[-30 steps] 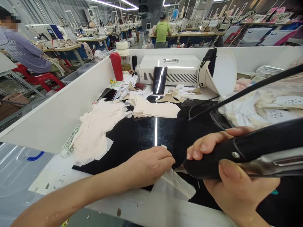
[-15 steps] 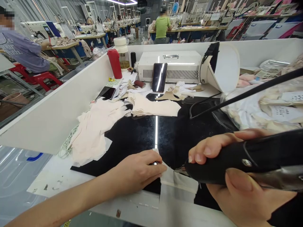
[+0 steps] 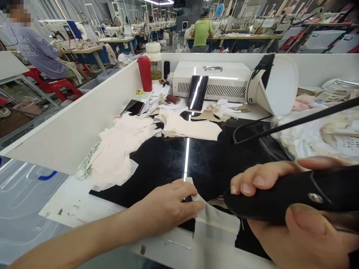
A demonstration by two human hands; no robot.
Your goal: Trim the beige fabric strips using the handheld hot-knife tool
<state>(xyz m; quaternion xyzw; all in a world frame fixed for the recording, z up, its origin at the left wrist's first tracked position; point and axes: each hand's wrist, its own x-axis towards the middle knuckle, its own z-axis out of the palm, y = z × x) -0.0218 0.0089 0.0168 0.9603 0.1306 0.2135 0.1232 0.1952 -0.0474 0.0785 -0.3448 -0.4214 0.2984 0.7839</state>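
My left hand (image 3: pixel 171 205) is closed, fingertips pinching the edge of a pale fabric piece (image 3: pixel 220 220). This piece lies near the front edge of the shiny black work surface (image 3: pixel 157 160). My right hand (image 3: pixel 280 224) is wrapped round a black handheld tool (image 3: pixel 269 200), its fingers on top and thumb along the near side. The tool's narrow metal tip (image 3: pixel 217 202) points left, right at or just over the fabric; contact cannot be told. Beyond my left hand lie a heap of pale cut fabric pieces (image 3: pixel 114 149) and a neater stack of them (image 3: pixel 190 129).
A white vented box (image 3: pixel 213 71) stands at the back, a phone (image 3: pixel 198 91) leaning on it. A red bottle (image 3: pixel 145 74), a jar (image 3: pixel 155 67) and a white cone-shaped shade (image 3: pixel 283 86) flank it. A black cable or rod (image 3: pixel 303 116) crosses on the right. Two people sit beyond.
The view has turned slightly left, so things sit further right. Both hands keep their holds, and the tool's tip stays close to the fabric piece.
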